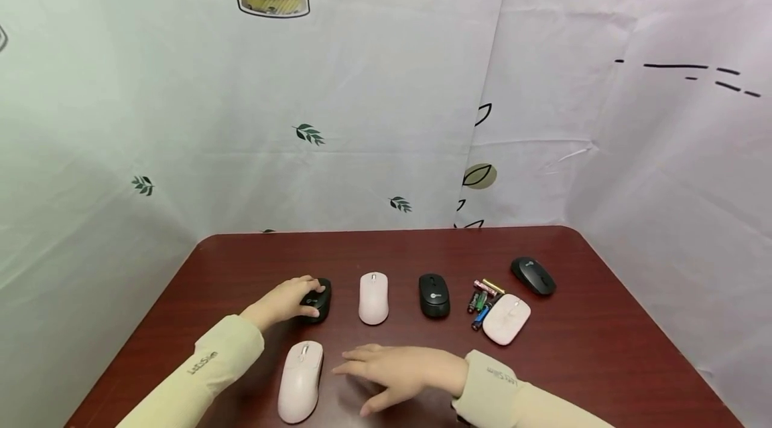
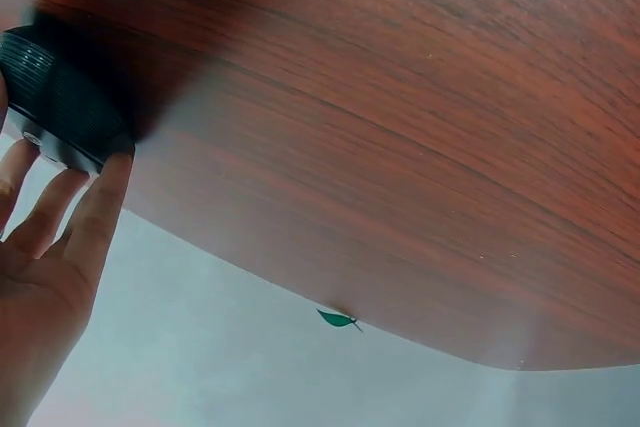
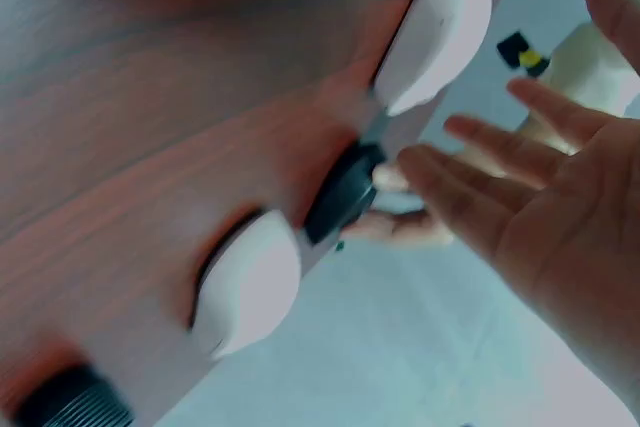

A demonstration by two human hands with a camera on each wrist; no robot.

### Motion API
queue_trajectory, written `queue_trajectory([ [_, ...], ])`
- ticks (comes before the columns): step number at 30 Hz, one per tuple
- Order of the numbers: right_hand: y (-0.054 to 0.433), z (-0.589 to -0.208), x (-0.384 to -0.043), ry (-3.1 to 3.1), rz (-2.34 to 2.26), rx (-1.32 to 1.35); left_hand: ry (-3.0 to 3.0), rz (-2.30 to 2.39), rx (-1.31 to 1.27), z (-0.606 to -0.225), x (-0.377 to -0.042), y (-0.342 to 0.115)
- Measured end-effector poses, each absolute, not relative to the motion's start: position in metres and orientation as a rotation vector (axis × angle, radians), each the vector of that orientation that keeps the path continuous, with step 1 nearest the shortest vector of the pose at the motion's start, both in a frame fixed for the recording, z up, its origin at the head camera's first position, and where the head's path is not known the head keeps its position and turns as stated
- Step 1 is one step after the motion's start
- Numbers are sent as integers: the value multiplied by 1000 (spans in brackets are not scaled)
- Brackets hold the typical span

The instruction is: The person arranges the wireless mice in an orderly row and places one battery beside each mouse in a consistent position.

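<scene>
White fabric [image 1: 386, 80] printed with small leaves stands behind the dark red, wood-grained bench [image 1: 374, 250] on my feed. On the bench's left side I see a black, rounded plastic mouse [image 1: 324, 297], its long axis running mostly away from the person, the far end leaning slightly right; I cannot tell which end is the front. The left grip [image 1: 286, 301] is curled onto it, thumb on the nearer part, fingers on the farther. I see the right grip [image 1: 392, 371] spread and holding nothing, just beside a large off-white, elongated mouse [image 1: 300, 381] whose wheel end points away and a little right. Farther back, a smaller white, slim mouse [image 1: 374, 299] points straight away, with a black oval mouse [image 1: 434, 296] nearly parallel to its right. Beyond that I find small multicoloured cylindrical batteries [image 1: 482, 301] beside a flat white oval mouse [image 1: 506, 321], which slants toward the far right.
</scene>
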State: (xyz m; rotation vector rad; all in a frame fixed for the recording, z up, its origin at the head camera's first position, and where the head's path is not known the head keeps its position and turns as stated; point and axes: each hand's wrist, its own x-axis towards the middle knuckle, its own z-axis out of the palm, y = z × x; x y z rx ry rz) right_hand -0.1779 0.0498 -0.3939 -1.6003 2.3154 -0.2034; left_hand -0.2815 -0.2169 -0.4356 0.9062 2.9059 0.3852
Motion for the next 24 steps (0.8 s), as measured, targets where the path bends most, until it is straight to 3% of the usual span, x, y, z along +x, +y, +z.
queue_trajectory([
  [7,73,-395,-184,2412,-297,-1603,2954,272,941,-432,-277,-215],
  [24,118,-407,-194,2935,-500,-1281,3073,166,908,-434,-269,-201],
])
